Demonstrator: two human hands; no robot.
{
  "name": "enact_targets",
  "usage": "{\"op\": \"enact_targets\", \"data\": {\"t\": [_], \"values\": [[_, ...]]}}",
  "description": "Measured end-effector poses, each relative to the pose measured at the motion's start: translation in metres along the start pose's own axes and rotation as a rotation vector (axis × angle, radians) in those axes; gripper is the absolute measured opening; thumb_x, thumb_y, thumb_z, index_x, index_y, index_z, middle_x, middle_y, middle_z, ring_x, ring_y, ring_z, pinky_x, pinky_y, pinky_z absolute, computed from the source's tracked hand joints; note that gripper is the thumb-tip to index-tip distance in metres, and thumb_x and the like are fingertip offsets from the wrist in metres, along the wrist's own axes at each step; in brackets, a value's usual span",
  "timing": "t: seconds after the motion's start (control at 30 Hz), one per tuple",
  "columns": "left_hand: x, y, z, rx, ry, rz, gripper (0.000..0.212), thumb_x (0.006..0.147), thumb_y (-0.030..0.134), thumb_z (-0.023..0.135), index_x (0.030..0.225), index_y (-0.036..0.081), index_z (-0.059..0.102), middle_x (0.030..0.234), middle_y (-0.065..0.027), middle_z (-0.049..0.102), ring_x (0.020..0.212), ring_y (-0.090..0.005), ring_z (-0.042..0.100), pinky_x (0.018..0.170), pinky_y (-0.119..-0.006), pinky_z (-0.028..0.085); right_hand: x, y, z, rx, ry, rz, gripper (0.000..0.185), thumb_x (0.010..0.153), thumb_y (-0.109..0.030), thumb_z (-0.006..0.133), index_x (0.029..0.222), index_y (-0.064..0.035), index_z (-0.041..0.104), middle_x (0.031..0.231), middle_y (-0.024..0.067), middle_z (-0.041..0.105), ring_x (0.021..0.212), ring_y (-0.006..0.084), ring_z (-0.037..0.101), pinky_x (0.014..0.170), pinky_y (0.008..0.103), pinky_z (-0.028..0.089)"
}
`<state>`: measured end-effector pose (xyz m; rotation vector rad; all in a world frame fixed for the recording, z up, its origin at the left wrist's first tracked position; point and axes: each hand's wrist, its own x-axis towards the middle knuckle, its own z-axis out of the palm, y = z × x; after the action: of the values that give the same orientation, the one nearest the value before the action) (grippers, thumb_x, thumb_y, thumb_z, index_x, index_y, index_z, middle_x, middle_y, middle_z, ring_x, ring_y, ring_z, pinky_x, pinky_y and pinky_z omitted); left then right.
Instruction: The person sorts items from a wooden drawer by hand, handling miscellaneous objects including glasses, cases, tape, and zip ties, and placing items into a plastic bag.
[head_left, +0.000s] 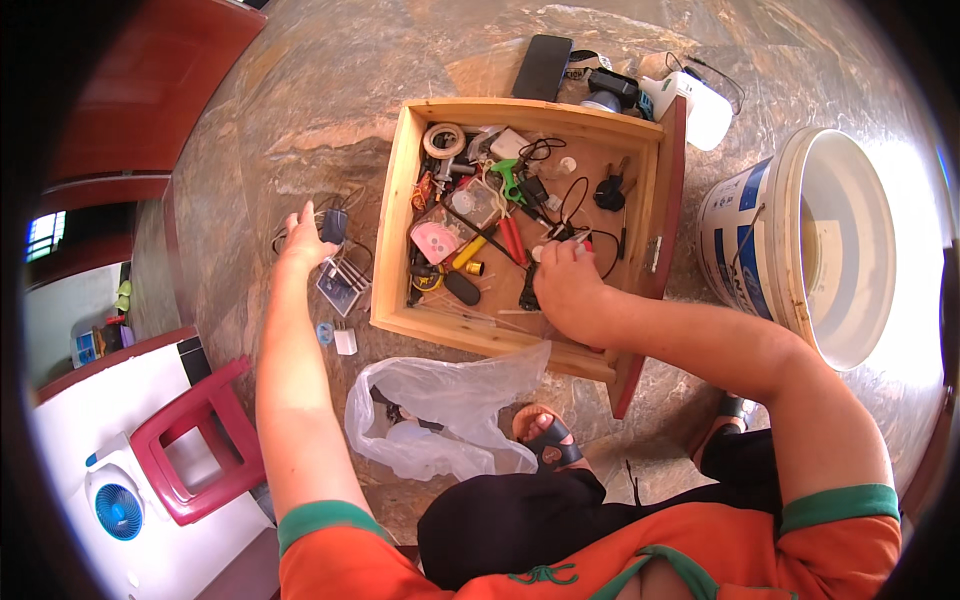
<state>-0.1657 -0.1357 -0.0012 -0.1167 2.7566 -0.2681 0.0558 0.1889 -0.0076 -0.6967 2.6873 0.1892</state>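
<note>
On the floor left of a wooden drawer (390, 225), my left hand (302, 244) has its fingers apart beside a dark blue power adapter (335, 225) with a cable. My right hand (568, 289) reaches into the drawer, fingers bent down among black cables (574, 202) and a black object (529, 289). Something red and white shows at its fingertips; whether it is gripped is hidden. Around it in the drawer lie red-handled pliers (512, 240), a yellow-handled tool (470, 252), a green plastic tool (508, 178), a pink case (435, 241) and a tape roll (444, 140).
A translucent plastic bag (442, 435) lies before my feet. Near the drawer's left side are a small framed card-like item (341, 289) and a white charger plug (345, 342). A large bucket (750, 232) stands right. Beyond the drawer lie a smartphone (543, 67) and a white bottle (697, 109).
</note>
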Motion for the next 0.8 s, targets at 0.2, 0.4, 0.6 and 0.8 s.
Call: {"op": "enact_targets", "data": {"t": [0.2,0.4,0.6,0.8], "values": [[-0.033,0.062,-0.057,-0.09,0.459,0.421,0.033,0.075,0.001,0.047,0.106,0.006,0.056,0.111,-0.0142,0.054,0.098,-0.031,0.054,0.084,-0.039,0.044,0.013,0.026,-0.021,-0.11,-0.653,0.044,0.03,0.07,-0.015,0.061,0.095,0.0005,0.064,0.11,0.0285,0.051,0.096,0.0397,0.054,0.057,0.0444,0.051],[-0.052,0.216,0.006,-0.421,0.134,0.824,0.027,0.079,0.006,0.045,0.1,0.005,0.062,0.101,-0.0157,0.06,0.092,-0.0304,0.057,0.082,-0.036,0.044,0.033,0.028,-0.05,-0.015,-0.26,0.034,0.028,0.073,-0.02,0.06,0.096,-0.0036,0.063,0.107,0.0165,0.054,0.099,0.0308,0.051,0.066,0.0397,0.048],[-0.025,0.257,0.03,-0.444,0.124,0.647,0.035,0.077,0.019,0.06,0.107,0.002,0.054,0.109,-0.0199,0.054,0.101,-0.0351,0.052,0.084,-0.039,0.043,0.066,0.055,0.012,0.088,0.113,0.119,0.047,0.077,-0.026,0.058,0.117,-0.0028,0.051,0.129,0.0179,0.037,0.114,0.0359,0.038,0.086,0.0496,0.036],[-0.032,0.241,0.022,-0.401,-0.081,0.554,0.055,0.067,0.024,0.07,0.112,0.004,0.046,0.105,-0.0215,0.054,0.099,-0.0352,0.053,0.082,-0.038,0.044,0.034,0.054,-0.001,0.08,-0.474,0.099,0.035,0.079,-0.023,0.054,0.105,-0.0006,0.06,0.127,0.0228,0.038,0.104,0.0364,0.047,0.079,0.0494,0.043]]}}
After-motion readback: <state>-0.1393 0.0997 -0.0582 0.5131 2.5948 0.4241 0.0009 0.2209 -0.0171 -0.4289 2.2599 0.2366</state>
